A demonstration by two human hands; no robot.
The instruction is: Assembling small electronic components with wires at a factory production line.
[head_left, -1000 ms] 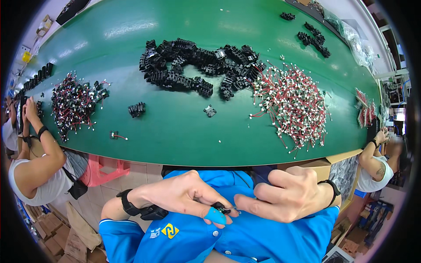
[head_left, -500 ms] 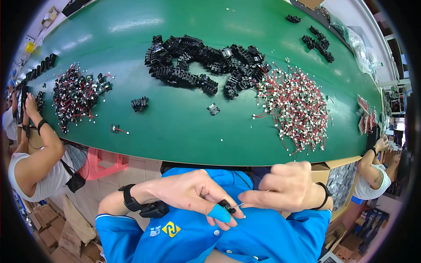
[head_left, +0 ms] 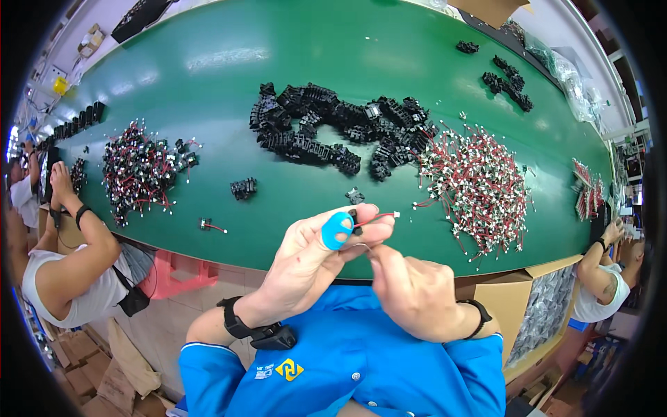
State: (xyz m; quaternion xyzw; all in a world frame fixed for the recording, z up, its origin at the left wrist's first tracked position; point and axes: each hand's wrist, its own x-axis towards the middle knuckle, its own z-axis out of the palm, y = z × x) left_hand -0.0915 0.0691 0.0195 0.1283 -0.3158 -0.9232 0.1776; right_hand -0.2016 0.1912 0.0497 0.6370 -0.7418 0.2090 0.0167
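My left hand (head_left: 309,254), a blue cover on its thumb (head_left: 337,231), pinches a small black plastic housing (head_left: 358,231) above the table's near edge. From the housing a red wire (head_left: 375,219) runs to a small white connector (head_left: 397,215). Right beside it, my right hand (head_left: 413,288) is closed, its fingertips on a thin, curved, light-coloured piece (head_left: 361,244) reaching toward my left fingers. Whether that piece is a wire or a fine tool, I cannot tell. A single black housing (head_left: 355,196) lies on the table just beyond my left fingertips.
On the green table (head_left: 306,208) are a heap of black housings (head_left: 306,149), a pile of red-wired white connectors (head_left: 479,194) and a pile of wired housings (head_left: 135,174). Co-workers sit at left (head_left: 76,257) and right (head_left: 601,281). An open carton (head_left: 504,299) stands at the near right.
Both hands have moved up and away from my body, over the table's near edge. The red wire and white connector now show at my left fingers. The view has shifted slightly.
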